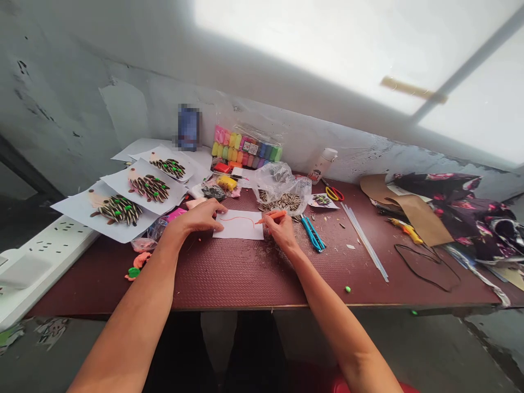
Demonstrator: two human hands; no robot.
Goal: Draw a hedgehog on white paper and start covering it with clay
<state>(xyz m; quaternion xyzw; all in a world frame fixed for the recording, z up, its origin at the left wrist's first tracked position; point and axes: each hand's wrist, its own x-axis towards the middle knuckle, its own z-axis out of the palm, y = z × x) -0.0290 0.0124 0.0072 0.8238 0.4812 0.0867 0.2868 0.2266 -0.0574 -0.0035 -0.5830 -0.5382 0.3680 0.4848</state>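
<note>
My right hand [281, 231] grips an orange marker pen [275, 215], its tip on a small white paper [239, 231]. A curved orange line [237, 218] runs across that sheet and bends down near the tip. At the paper's left edge rests my left hand [201, 216], thumb and forefinger apart and pressing on the sheet. Just behind the paper lie striped sunflower seeds [284, 202] in a clear plastic bag [282, 177]. To the right of my right hand is a blue utility knife [313, 233].
Seed-covered hedgehog pictures [149, 185] lie on white sheets at the left, near a white power strip [45, 262]. Behind stand colourful clay packs [245, 147] and a white bottle [323, 165]. Rightward are scissors [334, 192], glue sticks [366, 243], a yellow glue gun [409, 231] and dark floral cloth [454, 210].
</note>
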